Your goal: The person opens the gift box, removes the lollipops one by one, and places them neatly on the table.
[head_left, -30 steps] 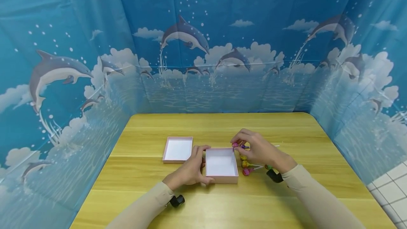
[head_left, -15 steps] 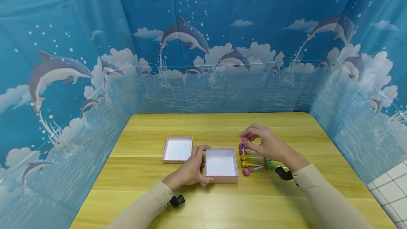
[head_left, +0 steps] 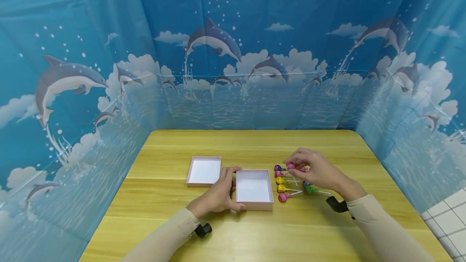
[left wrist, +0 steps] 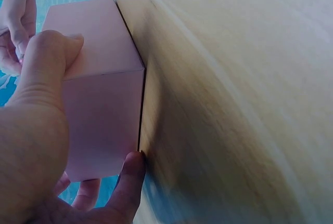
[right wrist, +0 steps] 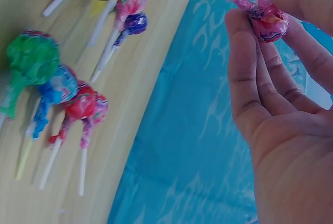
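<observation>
My left hand [head_left: 220, 193] grips the left side of an open pink box [head_left: 255, 206] with a white inside. In the left wrist view the thumb lies along one wall of the box [left wrist: 104, 115] and fingers reach round beneath another. My right hand [head_left: 318, 171] is to the right of the box, above the table. Its thumb and fingers pinch a pink-wrapped lollipop [right wrist: 270, 21], whose white stick points away from the palm in the right wrist view. Below lie two groups of lollipops, among them a yellow one [head_left: 282, 188], a purple one [right wrist: 136, 23] and a green one [right wrist: 34, 57].
A shallow pink-edged lid [head_left: 205, 170], white inside, lies left of the box, close to my left hand. The yellow wooden table [head_left: 233, 237] ends at the back against a blue dolphin-print curtain [head_left: 225, 104]. White tiles [head_left: 453, 217] show at the far right.
My right hand has moved right, away from the box's back right corner, carrying the pink lollipop up and then nearer the right group. The left hand has stayed on the box.
</observation>
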Available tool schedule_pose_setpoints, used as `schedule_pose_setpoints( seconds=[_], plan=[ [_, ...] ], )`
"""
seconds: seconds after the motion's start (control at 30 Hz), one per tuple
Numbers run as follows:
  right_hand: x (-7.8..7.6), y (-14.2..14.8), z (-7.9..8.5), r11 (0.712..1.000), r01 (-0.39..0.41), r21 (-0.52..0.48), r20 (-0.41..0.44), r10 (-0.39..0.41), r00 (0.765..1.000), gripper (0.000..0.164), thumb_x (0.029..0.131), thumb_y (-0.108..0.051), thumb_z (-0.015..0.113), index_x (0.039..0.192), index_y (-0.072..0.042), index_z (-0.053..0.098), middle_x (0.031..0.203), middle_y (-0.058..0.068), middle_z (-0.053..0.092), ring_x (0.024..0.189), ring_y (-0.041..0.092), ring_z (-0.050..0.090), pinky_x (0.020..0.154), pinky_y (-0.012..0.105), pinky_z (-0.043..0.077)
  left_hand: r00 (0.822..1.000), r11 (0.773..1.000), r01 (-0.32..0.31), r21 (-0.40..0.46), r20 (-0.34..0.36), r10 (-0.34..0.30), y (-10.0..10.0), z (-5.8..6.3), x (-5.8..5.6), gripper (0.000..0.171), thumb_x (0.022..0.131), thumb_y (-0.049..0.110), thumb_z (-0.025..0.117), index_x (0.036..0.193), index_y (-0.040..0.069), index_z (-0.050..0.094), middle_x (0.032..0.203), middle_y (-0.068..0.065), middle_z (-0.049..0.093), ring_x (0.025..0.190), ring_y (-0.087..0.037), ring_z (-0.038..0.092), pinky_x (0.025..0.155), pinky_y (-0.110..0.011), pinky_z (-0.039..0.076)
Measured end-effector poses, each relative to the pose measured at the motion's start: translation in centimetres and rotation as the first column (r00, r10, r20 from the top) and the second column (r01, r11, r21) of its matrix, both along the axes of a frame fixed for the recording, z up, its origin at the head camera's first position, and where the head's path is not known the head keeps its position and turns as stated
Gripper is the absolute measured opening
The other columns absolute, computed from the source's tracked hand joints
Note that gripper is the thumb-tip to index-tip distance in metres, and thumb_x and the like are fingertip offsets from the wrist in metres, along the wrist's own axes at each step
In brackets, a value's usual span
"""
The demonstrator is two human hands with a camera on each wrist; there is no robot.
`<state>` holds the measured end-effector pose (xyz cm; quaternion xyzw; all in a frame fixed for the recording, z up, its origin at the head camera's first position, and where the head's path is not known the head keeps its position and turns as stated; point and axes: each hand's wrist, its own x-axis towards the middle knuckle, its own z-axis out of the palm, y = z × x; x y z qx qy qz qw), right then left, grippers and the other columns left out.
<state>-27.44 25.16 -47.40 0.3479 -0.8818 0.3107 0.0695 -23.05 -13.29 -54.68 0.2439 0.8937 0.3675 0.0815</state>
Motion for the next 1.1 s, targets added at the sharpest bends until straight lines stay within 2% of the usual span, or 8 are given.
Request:
schedule_pose_setpoints(
  seconds=[0.17,0.3,0.5,0.63,0.83,1.1],
  plan=[
    [0.2,0.5,-0.4,1.0,0.01,0.012,0.021,-0.01,1.0,0.023,0.105,-0.018,0.09,0.125,-0.027,0.086,0.118,-0.008,0.08,0.098,0.004,0.078,0.086,0.038,0.07,1.0,1.0,0.0,0.001,0.006,0.0,0.0,0.2,0.1,0.122,0.089,0.035,0.106,0.18,0.01,0.027,0.153,-0.016,0.043,0.112,-0.017,0.059,0.095,-0.027,0.056],
    [0.2,1.0,-0.8,1.0,0.01,0.011,0.016,-0.011,1.0,0.022,0.106,-0.016,0.089,0.124,-0.028,0.086,0.116,-0.009,0.079,0.096,0.0,0.075,0.084,0.037,0.069,1.0,1.0,0.002,-0.002,0.008,-0.002,0.0,0.2,0.1,0.122,0.089,0.035,0.105,0.18,0.011,0.027,0.153,-0.016,0.043,0.112,-0.017,0.058,0.094,-0.026,0.056],
    [0.6,1.6,-1.1,1.0,0.008,0.027,0.034,-0.009,0.999,0.026,0.104,-0.011,0.09,0.126,-0.023,0.086,0.116,-0.007,0.082,0.095,0.0,0.076,0.082,0.035,0.07,1.0,1.0,0.005,0.02,0.022,-0.005,0.0,0.3,0.1,0.121,0.09,0.034,0.105,0.18,0.012,0.027,0.159,-0.017,0.041,0.123,-0.021,0.065,0.105,-0.029,0.06],
    [1.0,2.1,-1.3,0.999,0.005,0.035,0.058,-0.007,0.998,0.026,0.101,-0.009,0.092,0.122,-0.021,0.084,0.113,-0.009,0.082,0.094,-0.003,0.076,0.085,0.034,0.07,1.0,1.0,0.003,0.026,0.03,-0.004,0.0,0.3,0.0,0.121,0.089,0.033,0.105,0.18,0.013,0.027,0.161,-0.018,0.041,0.129,-0.023,0.067,0.11,-0.032,0.062],
    [1.5,2.9,-1.8,0.999,-0.029,0.018,0.019,0.029,0.999,0.03,0.098,-0.004,0.094,0.117,-0.024,0.083,0.115,-0.006,0.082,0.094,-0.002,0.077,0.084,0.034,0.07,1.0,1.0,-0.001,0.013,0.019,0.001,0.0,0.4,0.1,0.122,0.089,0.034,0.106,0.18,0.013,0.027,0.159,-0.018,0.041,0.125,-0.022,0.066,0.106,-0.03,0.061],
    [2.1,4.1,-2.5,1.0,-0.003,0.018,0.016,0.003,1.0,0.026,0.098,-0.01,0.096,0.12,-0.023,0.088,0.118,-0.008,0.079,0.096,0.0,0.074,0.079,0.034,0.066,1.0,1.0,-0.003,0.01,0.016,0.003,0.1,0.4,0.1,0.122,0.089,0.035,0.106,0.18,0.012,0.027,0.157,-0.017,0.042,0.12,-0.022,0.064,0.103,-0.029,0.06]
  ],
)
